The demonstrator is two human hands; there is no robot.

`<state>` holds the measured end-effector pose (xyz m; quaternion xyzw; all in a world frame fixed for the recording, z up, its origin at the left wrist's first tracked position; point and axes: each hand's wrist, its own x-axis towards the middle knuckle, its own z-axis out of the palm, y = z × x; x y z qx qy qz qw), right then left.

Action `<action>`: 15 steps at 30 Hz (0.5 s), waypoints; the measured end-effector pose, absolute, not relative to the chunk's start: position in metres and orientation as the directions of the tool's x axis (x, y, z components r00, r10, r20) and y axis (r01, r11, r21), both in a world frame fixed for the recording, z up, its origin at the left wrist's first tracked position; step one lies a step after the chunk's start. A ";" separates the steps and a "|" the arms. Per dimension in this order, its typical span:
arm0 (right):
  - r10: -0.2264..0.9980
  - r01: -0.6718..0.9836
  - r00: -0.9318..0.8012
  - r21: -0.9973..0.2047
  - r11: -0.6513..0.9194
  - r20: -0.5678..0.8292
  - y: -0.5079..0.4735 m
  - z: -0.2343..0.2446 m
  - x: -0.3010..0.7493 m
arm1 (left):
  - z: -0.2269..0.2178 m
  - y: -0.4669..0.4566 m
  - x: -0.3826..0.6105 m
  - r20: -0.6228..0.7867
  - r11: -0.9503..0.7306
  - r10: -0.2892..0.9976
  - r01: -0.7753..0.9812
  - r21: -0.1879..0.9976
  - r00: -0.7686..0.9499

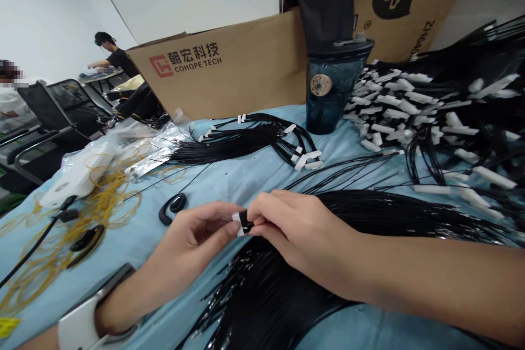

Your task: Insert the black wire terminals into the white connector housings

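My left hand [192, 240] and my right hand [295, 229] meet at the middle of the blue table. Both pinch a small white connector [238, 221] with a black wire end in it. The fingers of each hand are closed on that piece. Under and to the right of my hands lies a thick bundle of thin black wires [389, 213]. A white band sits on my left wrist [82, 322].
A dark teal cup [334, 90] stands at the back. Right of it lies a heap of wires with white connectors [410, 104]; a smaller bundle [246, 139] lies left of it. Yellow rubber bands [102, 197] and black earpieces [172, 205] are at left. Cardboard boxes [229, 71] stand behind. A person works far left.
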<state>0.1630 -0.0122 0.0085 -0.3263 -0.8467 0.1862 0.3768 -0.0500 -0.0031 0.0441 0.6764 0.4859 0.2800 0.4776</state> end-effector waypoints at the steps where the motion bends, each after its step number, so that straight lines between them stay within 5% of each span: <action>1: 0.687 0.403 -0.510 -0.561 0.723 0.519 -0.012 0.008 0.163 | 0.045 -0.004 -0.050 -0.081 -0.077 0.925 0.390 0.918 0.372; 6: 0.627 0.370 -0.517 -0.509 0.777 0.582 -0.013 0.006 0.161 | 0.046 -0.007 -0.048 -0.089 -0.068 0.929 0.403 0.913 0.359; 15: 0.454 0.469 -0.529 -0.199 0.861 0.717 -0.006 0.026 0.165 | 0.051 0.000 -0.052 -0.074 -0.033 0.932 0.285 0.958 0.356</action>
